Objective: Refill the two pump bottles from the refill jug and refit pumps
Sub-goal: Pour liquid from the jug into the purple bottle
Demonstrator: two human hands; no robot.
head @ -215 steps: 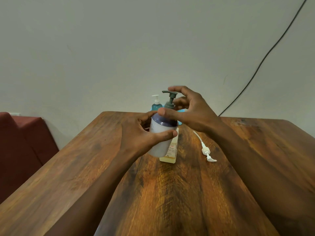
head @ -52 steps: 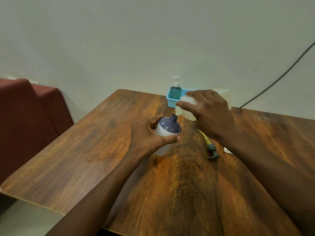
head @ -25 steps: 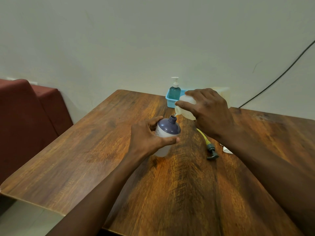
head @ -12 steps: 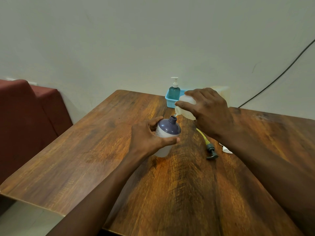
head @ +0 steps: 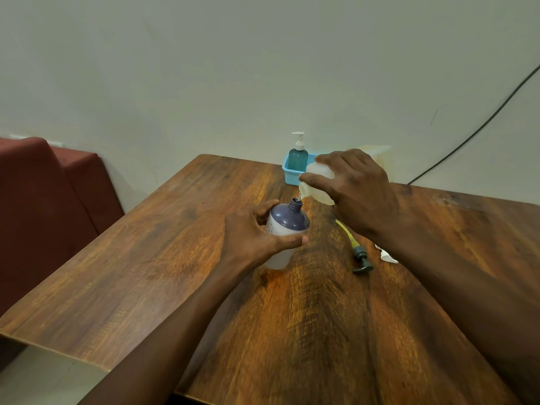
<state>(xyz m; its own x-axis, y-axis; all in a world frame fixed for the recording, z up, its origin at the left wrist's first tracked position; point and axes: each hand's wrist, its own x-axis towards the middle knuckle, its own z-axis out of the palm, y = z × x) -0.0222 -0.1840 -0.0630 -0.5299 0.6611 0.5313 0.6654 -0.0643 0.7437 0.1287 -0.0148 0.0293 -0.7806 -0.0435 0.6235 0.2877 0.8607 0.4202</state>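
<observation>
Purple-shouldered white plastic bottle (head: pixel 287 226) stands upright on the brown wooden table (head: pixel 146 258), my left hand (head: pixel 251 238) curled round its body, while my right hand (head: pixel 362 197) grips the translucent refill jug (head: pixel 317 194) tilted down-left, its spout just above the bottle's open neck.

A white bottle (head: pixel 285 229) with purple shoulder, a teal bottle (head: pixel 297 160) in a light-blue basket (head: pixel 289 178), streaky brown table (head: pixel 175 258).

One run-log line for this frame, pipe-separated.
phase: pouring | left hand: grips purple-topped bottle, pump off | right hand: tilts refill jug over bottle neck | grey pump: lying on table
</observation>
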